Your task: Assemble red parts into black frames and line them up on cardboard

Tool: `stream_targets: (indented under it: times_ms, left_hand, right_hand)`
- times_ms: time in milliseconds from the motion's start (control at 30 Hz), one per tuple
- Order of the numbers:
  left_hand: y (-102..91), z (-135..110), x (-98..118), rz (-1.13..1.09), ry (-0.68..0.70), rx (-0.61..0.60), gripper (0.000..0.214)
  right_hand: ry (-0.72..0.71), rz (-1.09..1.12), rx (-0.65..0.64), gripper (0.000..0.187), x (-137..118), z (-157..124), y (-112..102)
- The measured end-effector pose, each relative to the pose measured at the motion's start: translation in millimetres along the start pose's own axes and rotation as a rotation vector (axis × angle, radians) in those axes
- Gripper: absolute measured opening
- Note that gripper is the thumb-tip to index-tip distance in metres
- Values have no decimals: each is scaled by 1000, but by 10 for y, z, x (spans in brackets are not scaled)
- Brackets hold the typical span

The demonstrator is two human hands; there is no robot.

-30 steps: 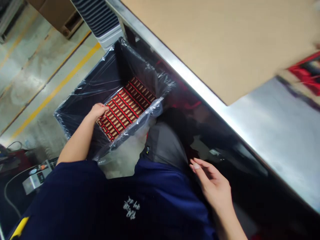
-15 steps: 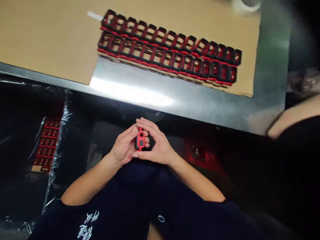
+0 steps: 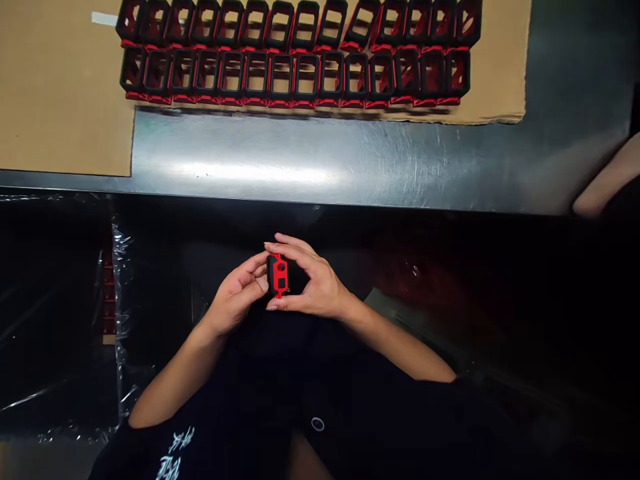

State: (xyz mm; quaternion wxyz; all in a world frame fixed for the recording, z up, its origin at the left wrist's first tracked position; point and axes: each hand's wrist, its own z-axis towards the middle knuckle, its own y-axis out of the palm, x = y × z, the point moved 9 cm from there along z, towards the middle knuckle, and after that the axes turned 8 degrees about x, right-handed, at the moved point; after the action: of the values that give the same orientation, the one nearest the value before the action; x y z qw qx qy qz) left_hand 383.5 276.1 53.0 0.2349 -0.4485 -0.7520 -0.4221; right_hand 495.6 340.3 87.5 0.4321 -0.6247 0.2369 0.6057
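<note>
A small red and black rectangular frame (image 3: 281,275) is held upright in front of my body, its red face with a round and a square opening towards me. My left hand (image 3: 236,293) has its fingers and thumb on the black left side of it. My right hand (image 3: 323,283) spans the piece, fingers at its top end and thumb at its bottom end. Beyond the hands, two rows of like frames (image 3: 280,103) stand on cardboard (image 3: 65,93), their black rims upward and red parts below.
A shiny metal table (image 3: 225,150) runs across, its front edge just beyond my hands. Clear plastic film (image 3: 120,300) hangs at the left, with more red pieces (image 3: 109,293) behind it. Another person's arm (image 3: 610,175) rests by the table's right end.
The view has turned and shifted, so the rows look level and higher up. My left fingers have moved from wrapping the frame to its left side; the right hand still spans it.
</note>
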Motion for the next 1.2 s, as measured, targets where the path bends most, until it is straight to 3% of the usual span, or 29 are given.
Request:
stream_targets:
  times_ms: [233,367,433,533,633,767,867,1000,1100,1200]
  left_hand:
    - [-27,-51,-73,19,-89,-34,71]
    - [-52,-63,-55,55,-90,-6,76]
    - [-79,-74,-12,108,-32,14,76]
    - [-118,-107,87,272,122,45,71]
    - [-89,-166,225,544,328,51,70]
    - [81,-277,429,893,650,0,69]
    - [78,-299,532,958,753,56,62]
    - [-94,-247,496,729,619,156,58]
    - [-77,-248,379,583,531,123,69]
    - [-39,-267,313,564,508,165,81]
  right_hand:
    - [-87,-53,34,84,-73,6,8]
    - [-106,-55,52,90,-115,-24,-39]
    - [-15,50,58,88,-61,-40,-107]
    - [261,320,84,55,141,-86,-197]
    - [537,530,17,42,284,-163,-103]
    - [662,626,-57,33,213,-191,44]
    - [624,593,-28,27,127,-180,50]
    - [441,378,15,21,54,-154,-11]
    - [240,279,38,15,-27,-122,-34]
    - [115,260,41,9,-77,-116,-14]
